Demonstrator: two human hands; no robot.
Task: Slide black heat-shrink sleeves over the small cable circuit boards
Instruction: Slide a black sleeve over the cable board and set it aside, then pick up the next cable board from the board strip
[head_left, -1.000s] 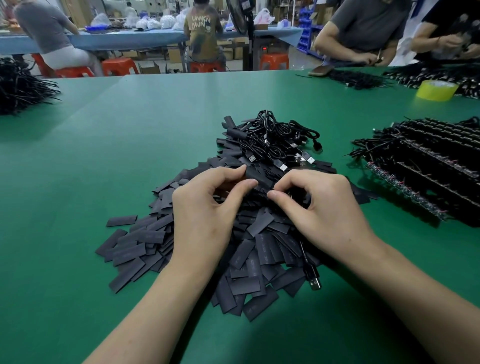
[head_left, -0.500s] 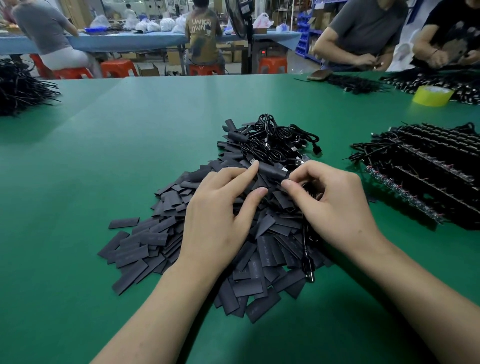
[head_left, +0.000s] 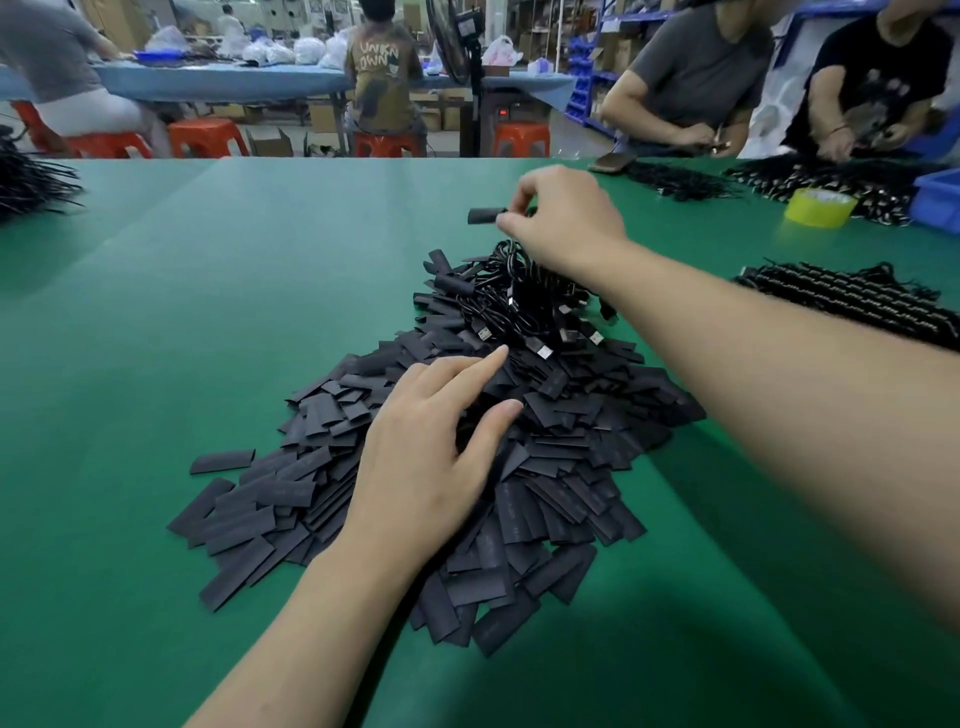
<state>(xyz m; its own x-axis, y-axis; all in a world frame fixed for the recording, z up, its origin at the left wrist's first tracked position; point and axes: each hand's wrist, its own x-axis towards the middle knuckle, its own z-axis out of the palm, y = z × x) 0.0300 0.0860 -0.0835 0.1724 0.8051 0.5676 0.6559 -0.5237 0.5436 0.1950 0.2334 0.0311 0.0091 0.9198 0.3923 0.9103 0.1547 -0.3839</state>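
Right hand (head_left: 563, 223) raised above the far end of the pile, thumb and fingertips pinching one end of a black sleeve (head_left: 485, 215), its long axis about level, running left-right, free end pointing left; whether a board is inside cannot be told. Left hand (head_left: 431, 457) rests palm-down on the pile of flat sleeves (head_left: 571, 467) on the green table (head_left: 208, 312), fingers loose and spread, index straight toward the cable bundle (head_left: 514, 306), gripping nothing. Faint print on the sleeves is unreadable; a shirt (head_left: 382, 57) at the back reads "UNKNOWN"; yellow tape roll (head_left: 820, 208) far right.
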